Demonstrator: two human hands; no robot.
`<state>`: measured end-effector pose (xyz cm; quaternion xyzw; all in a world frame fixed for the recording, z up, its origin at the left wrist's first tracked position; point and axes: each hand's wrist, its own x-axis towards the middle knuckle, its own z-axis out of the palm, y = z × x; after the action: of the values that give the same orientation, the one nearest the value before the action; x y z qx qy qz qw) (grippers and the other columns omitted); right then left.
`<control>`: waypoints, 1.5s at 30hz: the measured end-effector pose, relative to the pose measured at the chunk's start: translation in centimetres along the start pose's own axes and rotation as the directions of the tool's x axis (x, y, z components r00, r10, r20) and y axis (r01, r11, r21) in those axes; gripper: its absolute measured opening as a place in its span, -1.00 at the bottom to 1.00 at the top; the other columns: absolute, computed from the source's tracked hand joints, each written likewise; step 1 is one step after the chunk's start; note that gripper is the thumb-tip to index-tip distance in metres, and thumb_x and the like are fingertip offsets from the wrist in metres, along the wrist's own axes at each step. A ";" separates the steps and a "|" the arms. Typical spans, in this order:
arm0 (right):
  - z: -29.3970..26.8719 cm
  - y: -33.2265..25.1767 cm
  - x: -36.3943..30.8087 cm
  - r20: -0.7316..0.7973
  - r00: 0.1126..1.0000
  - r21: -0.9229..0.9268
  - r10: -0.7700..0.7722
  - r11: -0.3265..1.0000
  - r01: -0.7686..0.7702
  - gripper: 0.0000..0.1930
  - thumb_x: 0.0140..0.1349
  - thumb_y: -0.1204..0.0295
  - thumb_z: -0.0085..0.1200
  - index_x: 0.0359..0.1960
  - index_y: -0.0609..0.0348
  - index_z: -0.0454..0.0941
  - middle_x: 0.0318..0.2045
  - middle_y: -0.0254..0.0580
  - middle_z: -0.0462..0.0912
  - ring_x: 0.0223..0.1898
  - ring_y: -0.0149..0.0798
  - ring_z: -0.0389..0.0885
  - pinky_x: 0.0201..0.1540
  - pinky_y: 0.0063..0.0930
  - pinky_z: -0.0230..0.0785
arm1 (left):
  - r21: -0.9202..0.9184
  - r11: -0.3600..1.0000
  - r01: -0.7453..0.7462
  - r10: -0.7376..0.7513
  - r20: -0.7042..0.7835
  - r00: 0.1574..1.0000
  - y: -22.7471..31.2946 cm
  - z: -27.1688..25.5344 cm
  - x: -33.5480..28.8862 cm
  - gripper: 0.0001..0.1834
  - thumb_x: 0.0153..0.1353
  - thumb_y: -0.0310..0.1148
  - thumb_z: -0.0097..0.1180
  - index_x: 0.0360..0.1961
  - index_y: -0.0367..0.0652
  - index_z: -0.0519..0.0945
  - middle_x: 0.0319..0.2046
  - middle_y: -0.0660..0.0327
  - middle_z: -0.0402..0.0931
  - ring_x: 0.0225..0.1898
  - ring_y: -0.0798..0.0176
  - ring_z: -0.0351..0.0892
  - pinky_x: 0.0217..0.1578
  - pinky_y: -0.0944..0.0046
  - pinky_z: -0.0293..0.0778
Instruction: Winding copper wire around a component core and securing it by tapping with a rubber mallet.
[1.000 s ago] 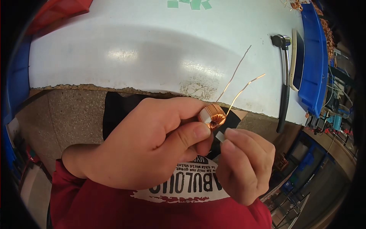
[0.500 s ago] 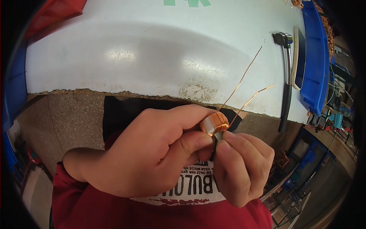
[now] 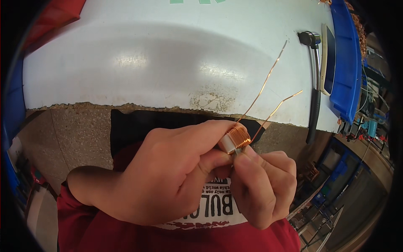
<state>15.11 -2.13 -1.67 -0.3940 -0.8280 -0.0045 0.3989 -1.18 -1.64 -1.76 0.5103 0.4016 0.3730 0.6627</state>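
R fingers w/ sm. strip now closer to Cu coil vs. b4.

Coil in L hand (hammer R, on tbl).

Over the white tabletop, a hand could pass through the wide stretch between the red bin at far left and the longer wire lead, which slants out with the shorter wire lead across a direct path to the hammer-like tool. That tool, a pale flat device and a blue tray crowd the right edge side by side. Around the coil, the left hand blocks the left side and the right hand, pinching a small strip, the near side.
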 end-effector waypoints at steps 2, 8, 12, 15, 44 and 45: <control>0.0 0.5 0.0 0.031 0.999 0.037 -0.027 0.999 0.026 -0.67 -0.23 0.62 0.24 -0.30 0.40 0.62 -0.45 -0.04 0.60 -0.61 -0.36 0.45 -0.73 -0.66 0.22 | -0.025 1.000 0.019 -0.019 0.005 1.000 -0.1 0.0 0.0 -0.72 0.31 -0.52 -0.16 -0.01 -0.39 0.45 -0.39 0.15 0.59 -0.42 0.46 0.57 -0.43 0.49 0.48; -0.4 2.0 0.2 0.156 0.982 0.129 -0.108 0.988 0.088 -0.63 -0.22 0.68 0.22 -0.25 0.49 0.58 -0.39 0.02 0.59 -0.58 -0.30 0.49 -0.63 -0.65 0.37 | -0.034 0.999 0.024 -0.025 -0.030 0.999 -0.9 0.6 -0.1 -0.72 0.31 -0.57 -0.22 -0.02 -0.42 0.43 -0.39 0.13 0.58 -0.39 0.45 0.58 -0.40 0.48 0.51; -0.5 1.9 0.2 0.189 0.977 0.094 -0.097 0.992 0.080 -0.65 -0.18 0.69 0.19 -0.23 0.51 0.57 -0.41 -0.01 0.59 -0.56 -0.30 0.51 -0.57 -0.63 0.41 | -0.086 0.994 0.071 -0.071 0.006 0.997 -0.8 0.5 -0.1 -0.74 0.33 -0.57 -0.23 -0.04 -0.43 0.43 -0.35 0.17 0.56 -0.38 0.49 0.53 -0.41 0.50 0.48; -1.0 2.1 0.3 0.283 0.956 0.056 -0.071 0.997 0.057 -0.66 -0.15 0.66 0.20 -0.23 0.48 0.57 -0.43 -0.04 0.60 -0.55 -0.28 0.52 -0.55 -0.60 0.42 | -0.197 0.960 0.201 -0.195 0.048 0.980 -0.8 0.5 0.5 -0.75 0.35 -0.54 -0.22 -0.03 -0.42 0.42 -0.37 0.22 0.52 -0.44 0.53 0.41 -0.44 0.52 0.40; -9.3 7.5 1.4 0.666 0.666 0.263 0.336 0.730 -0.631 -0.58 0.34 0.09 -0.11 -0.38 0.29 0.28 -0.65 -0.35 0.25 -0.68 -0.53 0.11 -0.68 -0.61 -0.10 | -0.932 0.106 0.346 -0.258 0.310 0.915 -4.2 1.2 1.4 -0.84 0.41 -0.41 -0.22 -0.11 -0.19 0.40 -0.33 0.27 0.45 -0.58 0.58 0.21 -0.51 0.55 0.17; -9.2 7.6 1.3 0.719 0.641 0.208 0.268 0.797 -0.567 -0.57 0.34 0.08 -0.14 -0.43 0.27 0.28 -0.68 -0.36 0.24 -0.69 -0.52 0.12 -0.68 -0.60 -0.10 | -0.927 0.115 0.356 -0.275 0.315 0.908 -4.1 1.2 1.4 -0.84 0.41 -0.40 -0.21 -0.11 -0.19 0.39 -0.33 0.27 0.45 -0.57 0.58 0.21 -0.51 0.55 0.17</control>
<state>25.66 1.02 3.08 -0.4599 -0.7766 0.4053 0.1453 0.86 -1.63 -5.81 -0.1104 0.1512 0.3748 0.9080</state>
